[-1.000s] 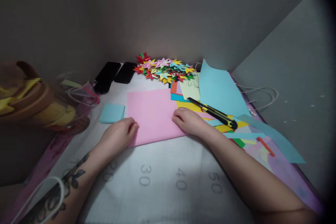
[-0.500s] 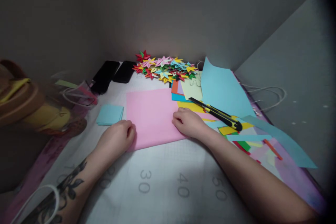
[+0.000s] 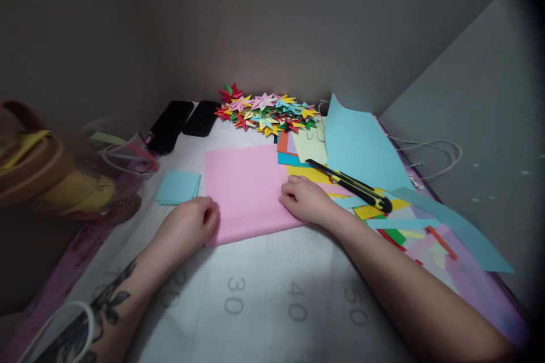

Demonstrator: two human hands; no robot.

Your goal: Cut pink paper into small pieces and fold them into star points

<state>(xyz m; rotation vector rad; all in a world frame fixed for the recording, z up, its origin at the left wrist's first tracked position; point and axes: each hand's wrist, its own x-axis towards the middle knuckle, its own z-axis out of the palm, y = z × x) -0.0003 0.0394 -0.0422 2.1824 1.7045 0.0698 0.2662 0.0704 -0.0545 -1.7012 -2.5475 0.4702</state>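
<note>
A pink sheet of paper [image 3: 247, 187] lies on the gridded, numbered mat [image 3: 264, 272], its near edge slightly bowed. My left hand [image 3: 189, 221] is closed at the sheet's near left corner, thumb and fingers curled on the edge. At the right side, my right hand [image 3: 307, 198] is likewise closed on the paper, fingertips partly hidden. Just left of the sheet rests a small stack of folded light-blue paper [image 3: 179, 186]. Beyond my right hand, a black and yellow utility knife [image 3: 353, 184] lies across paper pieces.
Several folded paper stars [image 3: 266, 113] are heaped at the back by the wall. Two black phones [image 3: 174, 116] lie left of them. A large light-blue sheet [image 3: 361, 147] and coloured paper strips [image 3: 404, 224] cover the right side. A brown and yellow object [image 3: 55, 170] stands at left.
Almost nothing differs. Both hands stay on the pink sheet, and its near edge looks a little more bowed; the view has shifted very slightly.
</note>
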